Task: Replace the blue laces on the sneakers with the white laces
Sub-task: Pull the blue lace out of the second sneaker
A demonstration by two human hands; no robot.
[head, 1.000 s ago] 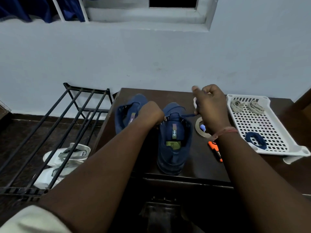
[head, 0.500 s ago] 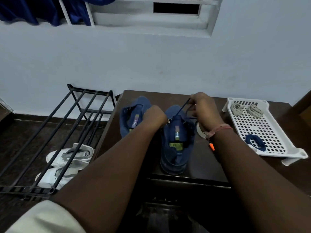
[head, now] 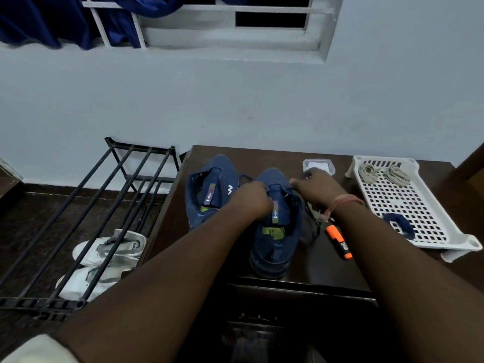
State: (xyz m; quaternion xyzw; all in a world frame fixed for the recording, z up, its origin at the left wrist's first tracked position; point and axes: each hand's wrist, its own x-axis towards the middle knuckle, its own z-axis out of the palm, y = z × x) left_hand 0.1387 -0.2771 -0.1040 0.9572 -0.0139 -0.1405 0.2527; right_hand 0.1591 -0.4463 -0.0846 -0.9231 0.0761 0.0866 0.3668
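Two blue sneakers stand on the dark wooden table (head: 327, 268). The left sneaker (head: 209, 184) has no lace in view. My left hand (head: 252, 197) grips the inner edge of the right sneaker (head: 275, 239) near its tongue. My right hand (head: 318, 191) is at that shoe's eyelets, its fingers pinching the blue lace (head: 311, 224), whose loose length trails down the shoe's right side onto the table. Two bundled white laces (head: 369, 172) (head: 398, 174) and a coiled blue lace (head: 399, 224) lie in the white perforated tray (head: 445, 231).
An orange highlighter (head: 339, 241) lies on the table between the right sneaker and the tray. A small clear box (head: 318, 165) sits behind my right hand. A black metal shoe rack (head: 104, 205) stands to the left, with white sneakers (head: 110, 250) on the floor under it.
My right hand, raised to the right with the blue lace drawn out, has come back down to the right sneaker's eyelets. My left hand stays on the shoe. The view tilted up.
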